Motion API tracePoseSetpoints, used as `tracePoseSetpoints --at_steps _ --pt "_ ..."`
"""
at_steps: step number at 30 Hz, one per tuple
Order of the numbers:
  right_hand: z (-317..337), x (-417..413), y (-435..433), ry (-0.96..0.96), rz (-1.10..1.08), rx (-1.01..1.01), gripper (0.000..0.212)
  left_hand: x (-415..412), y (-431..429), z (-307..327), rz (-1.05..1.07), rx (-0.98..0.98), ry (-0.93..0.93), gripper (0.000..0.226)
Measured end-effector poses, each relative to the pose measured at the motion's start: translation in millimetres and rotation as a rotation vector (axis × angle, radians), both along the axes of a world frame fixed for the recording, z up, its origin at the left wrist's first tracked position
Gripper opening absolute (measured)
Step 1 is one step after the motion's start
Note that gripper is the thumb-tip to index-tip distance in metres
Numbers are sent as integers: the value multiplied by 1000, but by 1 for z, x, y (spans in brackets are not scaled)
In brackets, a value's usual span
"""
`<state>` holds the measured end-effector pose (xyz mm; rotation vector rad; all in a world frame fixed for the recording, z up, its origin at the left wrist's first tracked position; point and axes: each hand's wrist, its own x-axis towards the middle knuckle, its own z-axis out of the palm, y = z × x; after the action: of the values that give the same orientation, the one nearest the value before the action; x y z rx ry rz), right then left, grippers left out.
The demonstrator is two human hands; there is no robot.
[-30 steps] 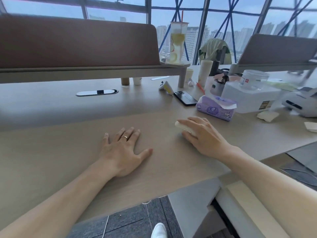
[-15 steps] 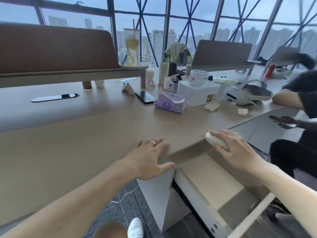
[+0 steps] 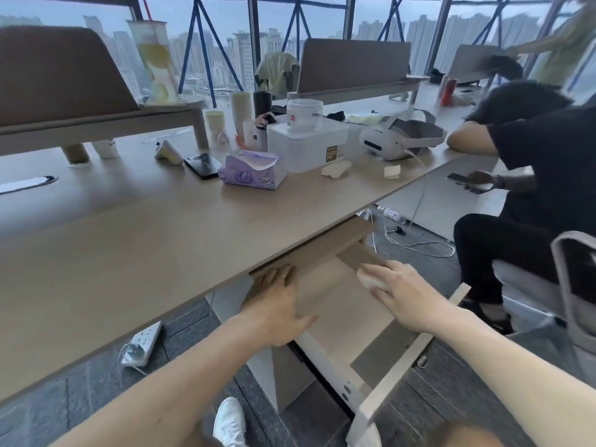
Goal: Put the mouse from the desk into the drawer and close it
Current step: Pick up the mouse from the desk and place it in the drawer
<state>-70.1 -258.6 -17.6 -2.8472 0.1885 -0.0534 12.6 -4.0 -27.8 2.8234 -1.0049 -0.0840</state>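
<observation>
The drawer under the desk stands pulled out, its pale wooden bottom bare. My right hand is inside it near the back, shut on the small cream-white mouse, which sits low over the drawer floor; contact with the floor cannot be told. My left hand rests flat with fingers spread on the drawer's left side, just under the desk edge, a ring on one finger.
A purple tissue pack, a black phone, a white box and a VR headset lie on the desk. A seated person is close on the right. A power strip and my white shoe are on the floor.
My right hand carried the mouse off the desk and down into the open drawer. My left hand slid from the desktop to the drawer's left side. The view swung right and down.
</observation>
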Motion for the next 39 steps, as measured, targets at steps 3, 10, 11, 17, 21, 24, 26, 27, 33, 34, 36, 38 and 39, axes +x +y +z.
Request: tracePoseSetpoints --at_steps 3,10,11,17,21,24,26,27,33,34,36,38,39 --pt "-13 7 0 47 30 6 46 0 -3 -11 10 -10 -84 100" --pt "-44 34 6 156 28 -4 52 -4 2 -27 -23 -81 -287 91" --pt "-47 39 8 185 17 -16 53 -4 0 -28 -12 -78 -304 91" --pt "-68 65 20 358 -1 -123 73 -2 -5 -31 22 -32 -330 98" --pt "-80 70 27 391 8 -129 76 -2 -5 -33 24 -13 -321 98" --pt "-90 71 28 371 9 -120 74 0 -5 -35 19 -5 -320 97" --pt "-96 69 27 351 10 -117 68 0 -4 -36 16 -2 -318 98" --pt "-98 68 27 345 6 -116 64 0 -4 -36 16 -2 -317 98" --pt "-105 69 30 317 -3 -124 49 -1 -4 -35 22 0 -316 97" --pt "-105 69 30 311 -9 -121 48 -1 -5 -35 24 0 -314 97" --pt "-106 69 30 306 -16 -119 48 0 -5 -35 26 6 -315 97" --pt "-106 69 31 306 -16 -120 49 0 -5 -36 27 7 -315 97" --pt "-105 69 31 305 -15 -121 50 -1 -5 -35 27 6 -314 96"
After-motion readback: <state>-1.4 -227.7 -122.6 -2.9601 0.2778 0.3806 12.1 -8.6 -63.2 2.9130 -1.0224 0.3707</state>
